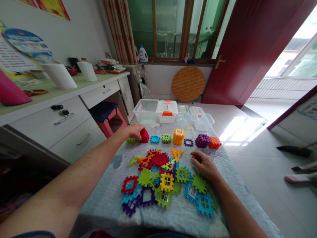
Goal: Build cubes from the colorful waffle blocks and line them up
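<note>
My left grip (135, 131) touches the red stack (145, 136) at ten o'clock — whether clamped, I cannot tell — my right grip (203, 164) parted and empty at three, colour groups (178, 137) lined up across twelve, a mixed heap (166, 182) unsorted at six.

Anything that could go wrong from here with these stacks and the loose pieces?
The orange stack sits near the table's right edge, so a bump might send it off. The tall yellow stack could topple if brushed. The left hand, at the red stack, might knock it askew.
</note>
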Motion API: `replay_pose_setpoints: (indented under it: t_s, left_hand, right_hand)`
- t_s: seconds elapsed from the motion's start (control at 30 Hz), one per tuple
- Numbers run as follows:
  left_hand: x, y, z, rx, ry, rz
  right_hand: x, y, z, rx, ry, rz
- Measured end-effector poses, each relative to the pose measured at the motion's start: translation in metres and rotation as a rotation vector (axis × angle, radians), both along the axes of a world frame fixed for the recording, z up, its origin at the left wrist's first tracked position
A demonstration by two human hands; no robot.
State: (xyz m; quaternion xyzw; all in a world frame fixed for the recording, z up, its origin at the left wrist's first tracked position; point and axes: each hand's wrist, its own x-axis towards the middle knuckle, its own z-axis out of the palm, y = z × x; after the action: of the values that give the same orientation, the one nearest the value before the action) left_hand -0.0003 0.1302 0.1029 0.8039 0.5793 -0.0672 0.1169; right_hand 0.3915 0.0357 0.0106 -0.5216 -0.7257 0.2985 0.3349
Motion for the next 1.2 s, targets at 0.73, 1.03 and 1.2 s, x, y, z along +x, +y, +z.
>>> replay_pose_setpoints:
  t_s: [0.73, 1.03, 1.2]
  left_hand:
    - [0.088, -0.111, -0.010, 0.086, -0.207, -0.337]
    - [0.098, -0.104, -0.024, 0.040, -0.171, -0.250]
    - [0.097, -0.105, -0.025, 0.094, -0.230, -0.215]
  right_hand:
    - [-0.001, -0.001, 0.003, 0.001, -0.011, 0.004]
    - [0.000, 0.001, -0.001, -0.004, -0.001, 0.023]
    - [0.000, 0.001, 0.000, -0.008, -0.001, 0.028]
